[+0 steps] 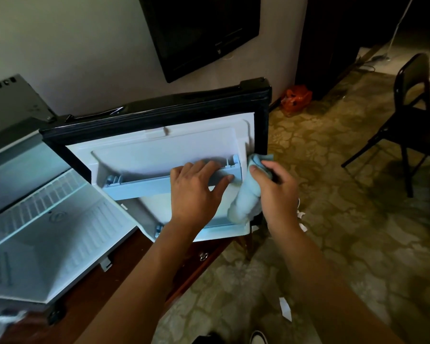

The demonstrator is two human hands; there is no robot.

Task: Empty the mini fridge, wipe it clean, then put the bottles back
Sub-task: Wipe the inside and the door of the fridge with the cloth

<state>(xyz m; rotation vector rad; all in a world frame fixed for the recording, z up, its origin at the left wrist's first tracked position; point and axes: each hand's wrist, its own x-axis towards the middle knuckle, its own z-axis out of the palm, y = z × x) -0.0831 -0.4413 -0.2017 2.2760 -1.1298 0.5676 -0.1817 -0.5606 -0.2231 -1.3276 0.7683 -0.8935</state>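
Observation:
The mini fridge [42, 234] stands open at the left, its white inside bare with a wire shelf [35, 202]. Its door [159, 145] is swung wide toward me, white liner facing up. My left hand [196, 192] grips the front rail of the door shelf [144, 187], fingers curled over its top edge. My right hand [276, 187] holds a pale blue cloth [246, 202] against the right edge of the door liner, beside the shelf's end. No bottles are in view.
The fridge sits on a dark wooden cabinet [124, 276] with a drawer pull. A black TV [201, 33] hangs on the wall above. A black chair [412, 115] stands at the right, an orange bag [296, 98] by the wall, paper scraps [286, 309] on the patterned carpet.

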